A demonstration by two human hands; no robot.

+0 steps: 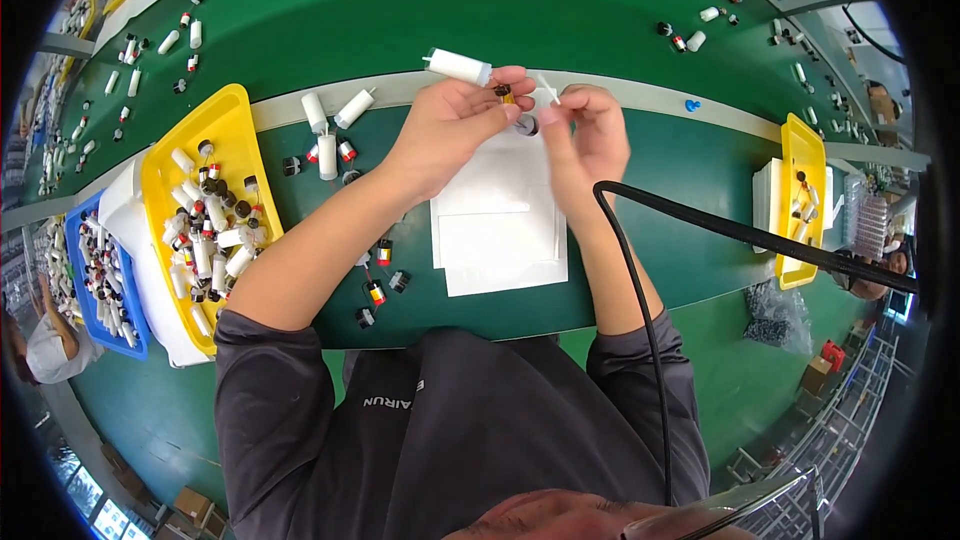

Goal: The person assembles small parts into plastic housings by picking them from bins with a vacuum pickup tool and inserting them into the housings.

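In front of me, over the far end of the white paper sheets [500, 240], my hands are close together. My left hand [450, 130] is closed round a small brown bottle-like piece [505, 96] with a dark top; fingers partly hide it. A white cylinder with clear ends [458, 66] is right at its fingertips; whether it is gripped or lies behind them I cannot tell. My right hand [590, 145] pinches a thin white stick [547, 90]. Between the hands is a dark grey round cap [525, 125], partly covered by the left thumb.
Left of my arm stands a yellow bin [250, 130] heaped with white cylinders and small capped pieces, beside a blue bin [135, 325]. Loose white cylinders [327, 155] and small red-and-black pieces [375, 292] lie nearby. A black cable [720, 225] crosses my right forearm. Another yellow bin [790, 260] stands at right.
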